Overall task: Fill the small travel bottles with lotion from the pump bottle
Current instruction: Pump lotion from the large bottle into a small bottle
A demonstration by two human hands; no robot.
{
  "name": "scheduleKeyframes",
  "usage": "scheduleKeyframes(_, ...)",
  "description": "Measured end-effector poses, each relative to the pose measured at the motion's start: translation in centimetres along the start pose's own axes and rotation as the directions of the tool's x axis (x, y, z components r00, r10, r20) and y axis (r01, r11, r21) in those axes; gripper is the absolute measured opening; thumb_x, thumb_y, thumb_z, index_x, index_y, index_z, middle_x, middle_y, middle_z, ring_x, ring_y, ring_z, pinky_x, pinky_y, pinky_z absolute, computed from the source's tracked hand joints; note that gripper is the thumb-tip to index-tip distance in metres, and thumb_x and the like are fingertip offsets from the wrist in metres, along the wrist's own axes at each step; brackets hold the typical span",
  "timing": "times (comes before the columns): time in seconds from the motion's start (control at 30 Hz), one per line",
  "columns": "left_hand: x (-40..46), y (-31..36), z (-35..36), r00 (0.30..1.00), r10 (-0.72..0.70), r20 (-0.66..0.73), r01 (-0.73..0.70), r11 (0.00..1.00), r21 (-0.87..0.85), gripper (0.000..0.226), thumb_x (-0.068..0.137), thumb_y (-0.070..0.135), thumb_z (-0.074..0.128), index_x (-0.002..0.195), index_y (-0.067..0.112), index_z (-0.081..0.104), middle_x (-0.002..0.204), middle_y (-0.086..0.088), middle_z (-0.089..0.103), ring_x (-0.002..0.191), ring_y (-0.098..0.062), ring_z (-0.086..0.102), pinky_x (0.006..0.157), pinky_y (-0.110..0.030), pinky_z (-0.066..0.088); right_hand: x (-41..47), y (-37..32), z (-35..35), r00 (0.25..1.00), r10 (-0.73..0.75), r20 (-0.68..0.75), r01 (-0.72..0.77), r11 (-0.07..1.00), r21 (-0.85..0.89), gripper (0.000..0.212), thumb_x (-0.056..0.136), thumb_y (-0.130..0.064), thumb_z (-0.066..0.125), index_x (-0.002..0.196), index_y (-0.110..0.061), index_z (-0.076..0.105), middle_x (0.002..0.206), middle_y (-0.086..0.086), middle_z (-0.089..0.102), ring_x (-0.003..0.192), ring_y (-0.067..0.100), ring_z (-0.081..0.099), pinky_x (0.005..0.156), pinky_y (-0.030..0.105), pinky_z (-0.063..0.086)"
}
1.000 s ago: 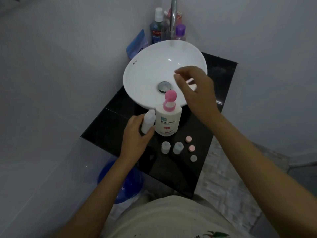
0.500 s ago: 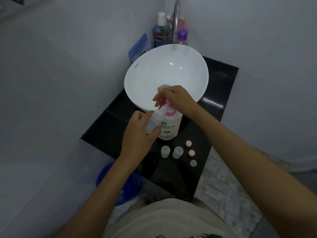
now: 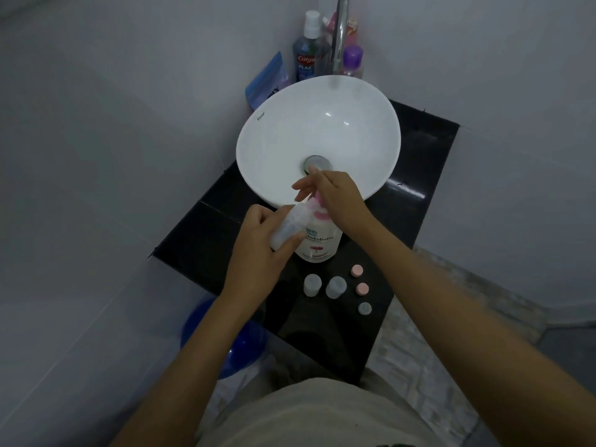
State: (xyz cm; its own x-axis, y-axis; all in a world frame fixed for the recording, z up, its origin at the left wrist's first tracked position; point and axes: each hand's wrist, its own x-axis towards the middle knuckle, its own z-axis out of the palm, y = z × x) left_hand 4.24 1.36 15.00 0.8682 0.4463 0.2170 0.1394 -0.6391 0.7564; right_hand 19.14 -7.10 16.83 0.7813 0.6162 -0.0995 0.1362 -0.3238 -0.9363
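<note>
The right hand (image 3: pixel 338 198) lies over the pink pump head of the pump bottle (image 3: pixel 319 241), palm down on it, with the index finger and thumb reaching toward 11 o'clock past the nozzle. The left hand (image 3: pixel 258 250) is closed around a small translucent travel bottle (image 3: pixel 288 227), tipped so its mouth points toward 1 o'clock and meets the pump nozzle; whether lotion is flowing cannot be told.

Largest in view, the black counter (image 3: pixel 419 162) fills the middle, and the white basin (image 3: pixel 290 137) sits on it at 12 o'clock from the hands, its drain just above the right fingertips. The pump bottle stands upright at the basin's 6 o'clock edge. At 12 o'clock behind the basin rise the tap (image 3: pixel 340 33), a blue mouthwash bottle (image 3: pixel 308 56) and a purple-capped bottle (image 3: pixel 352 61). A blue bucket (image 3: pixel 206 337) shows below the counter at 7 o'clock.

On the counter at 6 o'clock from the pump bottle stand two more travel bottles (image 3: pixel 312 284), side by side, uncapped. To their 3 o'clock lie three loose caps: two pink caps (image 3: pixel 357 271) and a grey cap (image 3: pixel 364 308) at 5 o'clock.
</note>
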Motion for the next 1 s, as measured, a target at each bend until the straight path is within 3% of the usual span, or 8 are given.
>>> scheduleKeyframes(0.07,0.1,-0.1,-0.1,1.0,0.008,0.002,-0.008,1.0,0.001,0.046,0.085,0.039,0.062,0.129,0.033,0.05,0.093,0.007,0.042,0.086,0.009,0.043,0.07,-0.001,0.037,-0.2,-0.1,0.2,1.0,0.021,-0.005,-0.021,1.0,-0.014,0.045,0.101,-0.028,0.034,0.091,-0.007,0.072,0.085,0.009,0.072,0.083,0.025,0.064,0.076,0.032,0.049)
scheduleKeyframes(0.17,0.3,0.0,-0.3,1.0,0.015,-0.008,-0.015,0.999,-0.048,0.047,0.085,0.038,0.062,0.13,0.036,0.049,0.092,0.009,0.041,0.085,0.009,0.044,0.071,0.0,0.037,-0.1,-1.2,-0.5,0.999,0.016,0.036,-0.016,1.0,0.001,0.041,0.1,-0.023,0.038,0.093,-0.003,0.072,0.09,0.015,0.072,0.078,0.016,0.063,0.073,0.02,0.048)
scheduleKeyframes(0.3,0.7,0.1,-0.8,0.998,0.052,-0.029,-0.053,0.998,-0.031,0.049,0.084,0.039,0.063,0.13,0.037,0.048,0.093,0.008,0.041,0.087,0.009,0.043,0.071,0.001,0.037,0.2,-2.5,-1.6,0.995,-0.061,0.084,0.053,0.993,0.102,0.033,0.098,-0.021,0.046,0.094,-0.001,0.071,0.09,0.017,0.071,0.083,0.029,0.063,0.08,0.036,0.052)
scheduleKeyframes(0.53,0.7,-0.2,-0.4,1.0,0.017,-0.007,-0.018,0.996,-0.082,0.05,0.084,0.032,0.066,0.131,0.032,0.05,0.093,0.018,0.038,0.089,0.014,0.043,0.075,0.003,0.035,0.3,-1.0,-0.7,0.996,-0.011,0.084,0.012,1.0,-0.021,0.041,0.1,-0.023,0.038,0.09,-0.005,0.074,0.08,0.003,0.071,0.068,-0.005,0.06,0.068,0.006,0.044)
scheduleKeyframes(0.67,0.9,-0.3,-0.3,1.0,-0.008,-0.002,0.008,0.995,-0.096,0.057,0.082,0.024,0.07,0.134,0.023,0.049,0.096,0.007,0.042,0.089,0.014,0.042,0.078,0.001,0.037,0.2,-0.7,-0.3,0.996,0.032,0.085,-0.026,0.997,-0.066,0.041,0.099,-0.018,0.036,0.092,-0.001,0.073,0.09,0.01,0.071,0.08,0.01,0.061,0.076,0.02,0.045)
scheduleKeyframes(0.77,0.9,-0.2,-0.7,0.998,0.008,-0.07,-0.016,0.994,-0.105,0.058,0.077,0.019,0.075,0.131,0.019,0.053,0.098,0.002,0.047,0.09,0.017,0.043,0.075,0.003,0.036,0.4,-1.6,-0.6,0.998,0.011,0.068,-0.009,0.999,-0.035,0.038,0.099,-0.018,0.04,0.091,-0.002,0.073,0.089,0.011,0.072,0.078,0.013,0.062,0.069,0.01,0.045)
scheduleKeyframes(0.9,1.0,-0.2,-1.0,0.99,0.004,-0.144,-0.021,0.993,-0.118,0.055,0.072,0.019,0.078,0.124,0.016,0.06,0.097,0.006,0.053,0.092,0.016,0.047,0.075,0.002,0.038,0.4,-1.9,-0.7,0.998,0.045,0.055,-0.044,0.999,-0.01,0.04,0.098,-0.026,0.043,0.086,-0.005,0.074,0.076,-0.002,0.069,0.074,0.006,0.06,0.068,0.011,0.044)
scheduleKeyframes(1.0,1.0,-0.4,-0.7,0.989,-0.046,-0.138,0.025,0.988,-0.155,0.052,0.072,0.019,0.079,0.121,0.017,0.063,0.101,0.005,0.057,0.093,0.012,0.05,0.075,0.0,0.04,0.5,-1.3,-0.5,0.998,0.044,0.051,-0.038,0.994,-0.103,0.045,0.099,-0.029,0.038,0.083,-0.01,0.075,0.07,-0.014,0.062,0.071,0.0,0.055,0.071,0.016,0.039)
